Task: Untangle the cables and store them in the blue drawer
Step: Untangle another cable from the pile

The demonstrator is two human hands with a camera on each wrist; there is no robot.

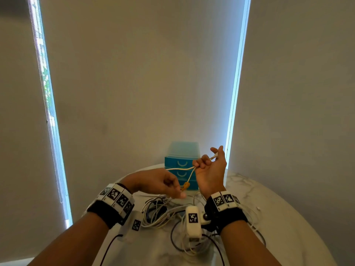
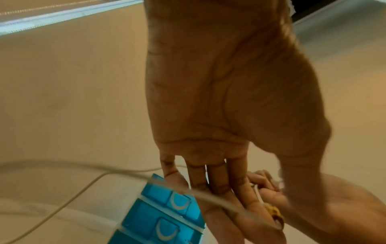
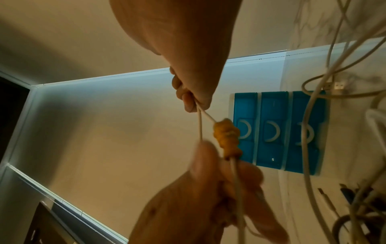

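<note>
- Nearest the head camera, both forearms reach forward over the near edge of the surface [image 1: 269, 198], each wrist wrapped in a black band carrying square-patterned markers.
- Between the wrists, a loose heap of tangled cables [image 1: 165, 210], white, grey and dark, lies on the near middle of the surface; more white strands trail toward its right edge.
- One white cable [image 1: 180, 168] is lifted clear of the heap, with a lumpy orange cable tie [image 1: 186, 186] wrapped on it.
- Raised palm-up above the heap, the right hand [image 1: 209, 169] has its fingers curled round the doubled white cable, the plug end poking out past the fingertips.
- Lower and palm-down, the left hand [image 1: 159, 182] pinches the strand just below the orange tie; its thumb and fingertips are blurred, so how firm the hold is I cannot tell.
- At the far edge stands the blue drawer [image 1: 181, 169] unit, three stacked drawers, all appearing closed, just behind the hands.
- Risk, as I judge it: the lower run of the white cable seems to lead back into the heap, so pulling upward could tighten a snag or drag the whole pile off the near edge.
- Another risk: tugging at the orange tie with only a fingertip pinch could let the strand slip and fall back into the tangle.
- No cable appears stored yet, and a drawer must be opened first.
</note>
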